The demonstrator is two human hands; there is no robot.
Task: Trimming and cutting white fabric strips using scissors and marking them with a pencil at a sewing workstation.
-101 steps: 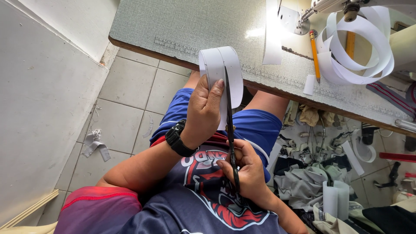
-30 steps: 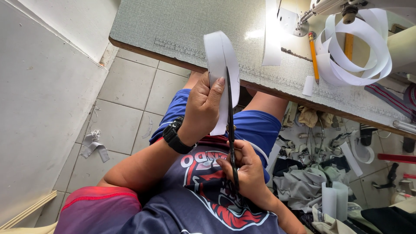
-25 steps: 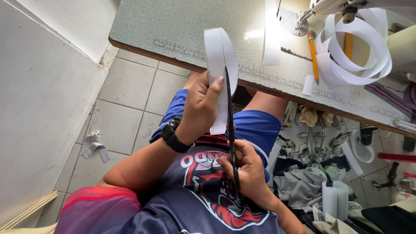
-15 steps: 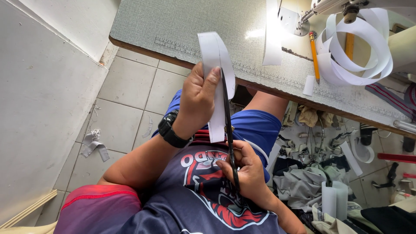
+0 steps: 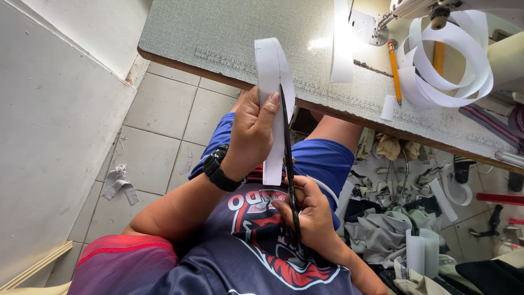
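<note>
My left hand [image 5: 252,131] grips a folded white strip [image 5: 274,71] of paper-like material, held upright over my lap. A black watch sits on that wrist. My right hand [image 5: 307,216] is closed around the handles of black scissors [image 5: 287,158]. Their blades run up along the right edge of the strip, with the tip near its upper part. Whether the blades are apart cannot be made out.
A grey-green worktable [image 5: 229,38] with a printed ruler along its edge lies ahead. On it are a pencil [image 5: 394,68], coiled white strips [image 5: 453,60] and a sewing machine [image 5: 426,8]. Fabric scraps [image 5: 393,229] cover the floor at right, white offcuts [image 5: 120,183] at left.
My left hand has raised and turned the white strip, so the loop stands narrower and higher. The scissors have run further up along its edge. My right hand stayed put.
</note>
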